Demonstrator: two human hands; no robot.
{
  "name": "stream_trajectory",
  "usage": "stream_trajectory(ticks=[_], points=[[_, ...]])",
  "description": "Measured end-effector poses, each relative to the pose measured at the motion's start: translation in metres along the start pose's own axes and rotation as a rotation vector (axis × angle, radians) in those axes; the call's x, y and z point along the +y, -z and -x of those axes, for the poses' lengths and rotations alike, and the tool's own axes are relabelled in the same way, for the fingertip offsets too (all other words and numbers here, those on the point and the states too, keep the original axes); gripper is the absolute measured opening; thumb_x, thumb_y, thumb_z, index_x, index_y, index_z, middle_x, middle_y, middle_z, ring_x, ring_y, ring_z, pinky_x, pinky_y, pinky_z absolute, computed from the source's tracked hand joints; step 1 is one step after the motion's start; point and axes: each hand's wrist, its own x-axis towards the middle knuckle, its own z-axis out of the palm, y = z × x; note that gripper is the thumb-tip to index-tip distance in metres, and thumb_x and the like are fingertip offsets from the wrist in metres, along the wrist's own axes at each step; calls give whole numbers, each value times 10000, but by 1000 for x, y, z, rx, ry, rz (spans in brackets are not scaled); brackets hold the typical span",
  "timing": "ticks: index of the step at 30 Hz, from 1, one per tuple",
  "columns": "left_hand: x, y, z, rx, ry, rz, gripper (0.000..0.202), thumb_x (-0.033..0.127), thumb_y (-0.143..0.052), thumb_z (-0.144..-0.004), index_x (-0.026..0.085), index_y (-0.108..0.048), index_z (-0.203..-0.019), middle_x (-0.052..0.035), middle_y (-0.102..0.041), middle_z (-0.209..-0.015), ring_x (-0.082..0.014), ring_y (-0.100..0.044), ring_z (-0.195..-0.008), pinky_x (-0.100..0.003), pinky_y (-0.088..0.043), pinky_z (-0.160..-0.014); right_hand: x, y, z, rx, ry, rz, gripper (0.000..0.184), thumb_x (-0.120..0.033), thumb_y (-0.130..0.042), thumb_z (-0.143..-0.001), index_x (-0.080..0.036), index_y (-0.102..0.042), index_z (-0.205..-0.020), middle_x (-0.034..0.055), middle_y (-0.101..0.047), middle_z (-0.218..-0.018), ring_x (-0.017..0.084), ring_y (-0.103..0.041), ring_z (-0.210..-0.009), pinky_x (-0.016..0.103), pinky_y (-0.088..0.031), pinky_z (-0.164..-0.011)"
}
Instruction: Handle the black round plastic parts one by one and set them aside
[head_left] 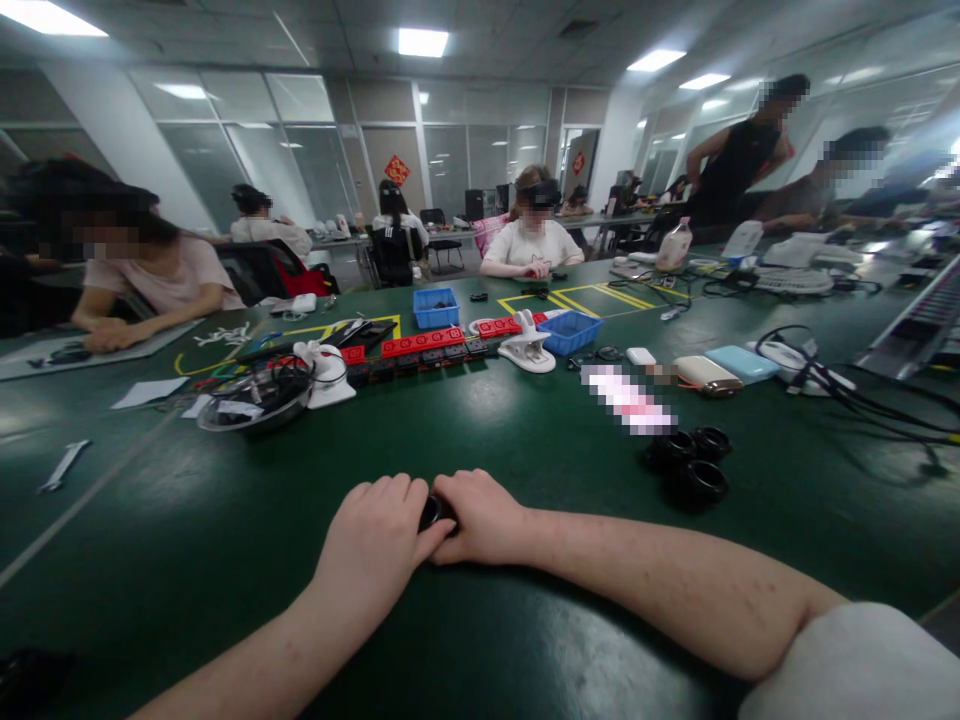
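Note:
Both hands meet over the green table in front of me, closed around a small black ring-shaped part [430, 513]. My left hand [379, 530] wraps it from the left, thumb pointing inward. From the right, my right hand [480, 518] grips the same part, its thumb beside the left one. Most of the part is hidden under my fingers; only a dark curved rim shows. Further right lies a cluster of several similar black round parts [705, 483], apart from my hands.
A metal bowl of parts [255, 408] stands left of a white clip stand [324, 375]. Blue bins [436, 308] and a red power-strip-like row [421, 341] lie beyond. A wrench [65, 466] rests far left; cables [847, 390] and a blurred phone-like object [628, 398] lie right. Several people sit around.

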Motion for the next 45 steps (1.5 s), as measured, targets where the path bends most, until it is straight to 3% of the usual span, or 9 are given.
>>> stream_trajectory(ticks=[3,6,10,16,21,28,32,36,45], points=[[-4,-3,0,48,-1,23,287,416,-521,-791,142,-598,-819,-81,-578,-793,-257,-546,-757,-402,-435,-691,-1,1,1,5,11,-9,447,-532,-632,-609,-150,-537,-820,41,-593,-745,182,-538,-675,285,-364,-595],[-20,-4,-1,61,-95,188,385,419,-543,-778,165,-555,-1067,-104,-547,-1089,-281,-499,-999,-435,-401,-860,2,5,0,-19,79,-71,559,-596,-621,-599,-146,-552,-924,64,-614,-853,205,-560,-751,305,-386,-649],[-40,4,-1,-70,-283,439,342,263,-434,-860,286,-473,-1199,-21,-458,-1258,-212,-427,-1139,-376,-356,-962,13,13,-3,-120,210,-192,558,-488,-658,-638,-186,-528,-1089,36,-609,-937,189,-554,-840,295,-386,-726],[-52,9,-6,-273,-379,543,351,182,-413,-866,318,-518,-1172,21,-516,-1222,-171,-477,-1101,-313,-361,-960,22,18,-9,-264,189,-304,358,-358,-669,-675,-158,-590,-962,-12,-587,-801,120,-534,-724,220,-365,-639],[-45,11,-7,-265,-316,515,282,240,-464,-854,308,-555,-1112,-3,-562,-1080,-174,-526,-990,-290,-415,-860,17,13,-7,-200,133,-268,377,-459,-685,-621,-161,-560,-816,-27,-559,-732,109,-498,-661,215,-333,-589],[-15,5,-3,-102,-1,186,262,394,-494,-818,149,-586,-832,-60,-565,-785,-227,-556,-722,-355,-448,-647,7,5,-3,-72,64,-124,464,-582,-642,-589,-174,-527,-778,-19,-537,-686,125,-463,-622,237,-298,-555],[-23,4,-2,-7,-59,196,346,437,-532,-787,166,-579,-996,-89,-581,-973,-264,-533,-905,-415,-426,-799,6,5,-2,-69,69,-103,480,-601,-617,-609,-167,-547,-802,4,-568,-715,145,-495,-649,252,-324,-572],[-39,10,-1,-96,-225,382,322,320,-483,-834,275,-515,-1151,-38,-496,-1199,-236,-459,-1086,-393,-374,-929,10,8,-3,-92,157,-140,533,-602,-615,-610,-178,-564,-929,8,-596,-772,160,-525,-696,273,-361,-636],[-45,11,-5,-272,-360,516,363,163,-463,-836,341,-537,-1144,8,-548,-1157,-183,-494,-1051,-317,-391,-909,18,12,-8,-187,205,-161,376,-453,-660,-657,-169,-597,-895,-10,-580,-763,132,-506,-711,236,-343,-642]])
